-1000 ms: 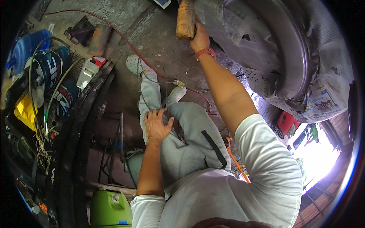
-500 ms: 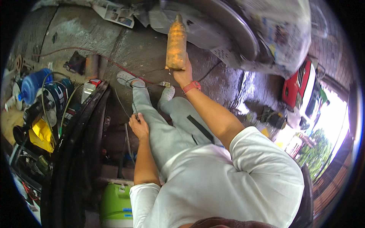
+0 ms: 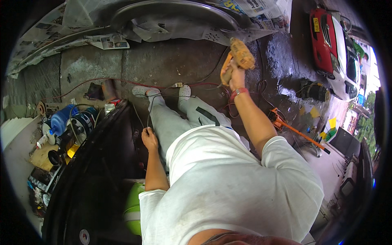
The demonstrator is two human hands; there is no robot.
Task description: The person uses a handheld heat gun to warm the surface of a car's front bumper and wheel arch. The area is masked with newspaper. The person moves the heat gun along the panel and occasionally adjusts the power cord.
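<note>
My right hand (image 3: 236, 77) is raised ahead of me, wrapped round the handle of a worn yellow pistol-shaped power tool (image 3: 243, 55). Whether it is a drill or a heat gun I cannot tell. A loop-shaped handle part hangs on its left side, and the tool hides some of my fingers. Beside my left thigh, my left hand (image 3: 150, 139) is closed on a thin dark cord (image 3: 150, 108). This cord curves up past my left shoe. A red cable (image 3: 118, 79) crosses the floor, meeting a pale plug connector (image 3: 178, 85) between my shoes.
A paper-covered car body (image 3: 179, 24) spans the far side. To my left are a black car panel (image 3: 94, 163), a blue water jug (image 3: 61, 119) and cluttered tools. An orange-handled jack (image 3: 302, 134) lies right. A red and white car (image 3: 332, 49) stands farther off.
The yellow tool has swung right and turned, now showing its handle side. My view has shifted, bringing the orange-handled jack into sight. My left hand keeps hold of the cord.
</note>
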